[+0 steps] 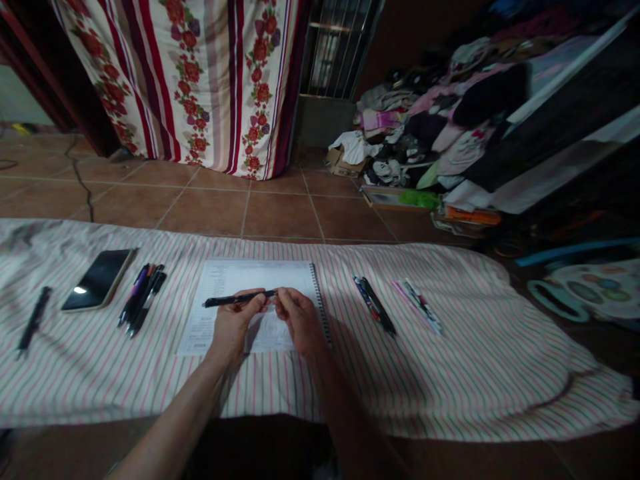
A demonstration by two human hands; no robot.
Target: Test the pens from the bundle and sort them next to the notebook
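Over a spiral notebook with printed or written pages, my left hand pinches the barrel of a black pen, held nearly level. The fingers of my right hand close around the pen's right end, where a small light-coloured part shows between the two hands. Left of the notebook lies a bunch of several pens, dark and purple. To the right lie a few dark pens side by side, and beyond them some pink and white pens.
A striped cloth covers the low table. On its left are a smartphone and a single black pen. Beyond the tiled floor hangs a floral curtain; a heap of clothes rises at the back right.
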